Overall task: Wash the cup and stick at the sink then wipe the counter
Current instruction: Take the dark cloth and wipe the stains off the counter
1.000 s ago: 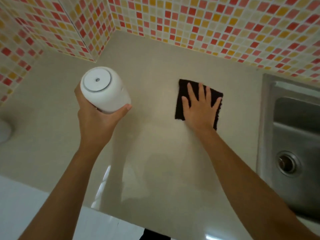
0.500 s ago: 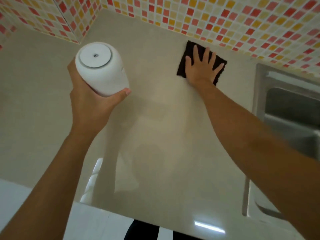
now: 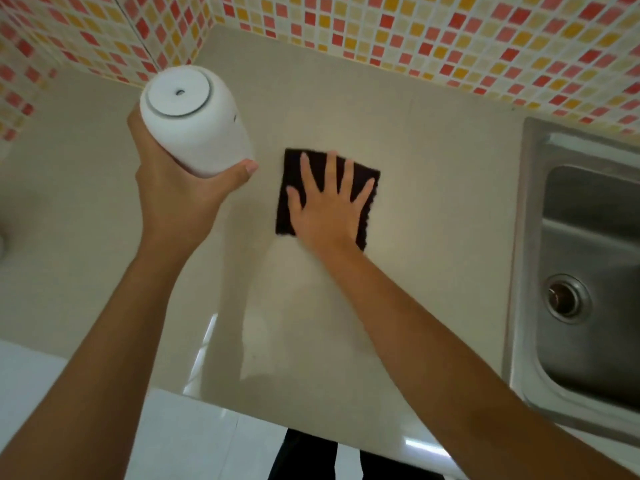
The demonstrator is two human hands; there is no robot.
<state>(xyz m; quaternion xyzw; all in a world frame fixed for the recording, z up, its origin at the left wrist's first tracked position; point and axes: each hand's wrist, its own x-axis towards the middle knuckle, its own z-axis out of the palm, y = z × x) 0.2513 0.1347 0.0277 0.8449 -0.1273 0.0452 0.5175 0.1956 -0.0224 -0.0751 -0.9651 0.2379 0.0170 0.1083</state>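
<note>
Fingers of the right hand [image 3: 329, 213] spread flat on the cloth [image 3: 287, 216]; left hand [image 3: 180, 199] grips the raised cup [image 3: 197, 123].

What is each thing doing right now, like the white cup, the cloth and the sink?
White cup: held up off the counter, tilted.
Left hand: wrapped around the cup.
Dark cloth: flat on the counter.
Right hand: open, fingers spread, pressing the cloth.
Counter: bare around the cloth.
Sink: nothing in it, drain uncovered.

I see bare counter [image 3: 433, 209] open on every side of my right hand [image 3: 327, 211], hemmed by the tiled wall [image 3: 415, 32] beyond its fingertips, the sink [image 3: 585, 271] to its right, and my raised left hand [image 3: 176, 199] alongside.
</note>
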